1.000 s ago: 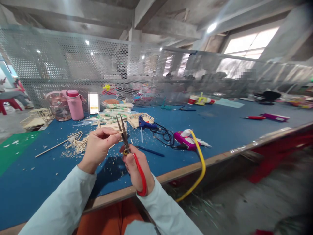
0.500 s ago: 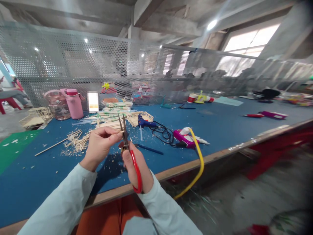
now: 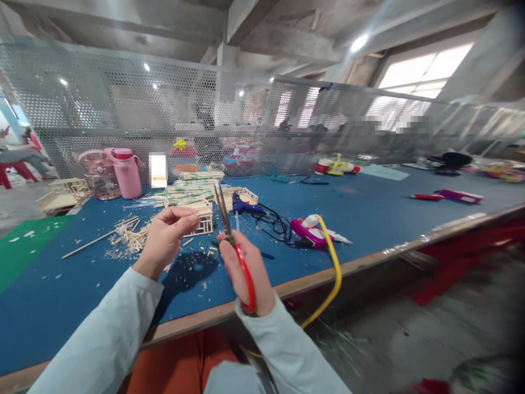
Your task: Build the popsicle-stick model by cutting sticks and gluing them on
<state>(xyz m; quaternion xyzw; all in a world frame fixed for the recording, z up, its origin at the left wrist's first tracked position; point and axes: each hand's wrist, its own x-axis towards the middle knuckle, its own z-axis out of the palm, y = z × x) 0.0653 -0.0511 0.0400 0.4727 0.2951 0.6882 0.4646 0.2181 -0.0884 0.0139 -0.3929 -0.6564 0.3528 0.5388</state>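
My right hand point(image 3: 248, 268) is wrapped round red-handled scissors point(image 3: 225, 210), whose blades point up and away and look nearly closed. To their left, my left hand point(image 3: 166, 238) is raised above the blue table with thumb and fingertips pinched; whatever they hold is too small to make out. Behind that hand stands a small wooden stick frame point(image 3: 203, 219). A pile of cut sticks and chips point(image 3: 133, 235) lies left of my left hand. A blue glue gun point(image 3: 246, 205) rests beyond the scissors.
A purple-and-white power strip point(image 3: 314, 232) with a yellow cord point(image 3: 337, 268) lies at right, near the table edge point(image 3: 369, 260). A pink bottle point(image 3: 128, 175) and bundled sticks point(image 3: 192, 189) stand at the back before a perforated metal screen point(image 3: 172, 104). A red pen-like tool point(image 3: 426, 197) lies far right.
My right hand has drawn the scissors to the right, away from my left hand. The blades, spread around the left fingertips before, now look closer together. The small wooden frame shows more.
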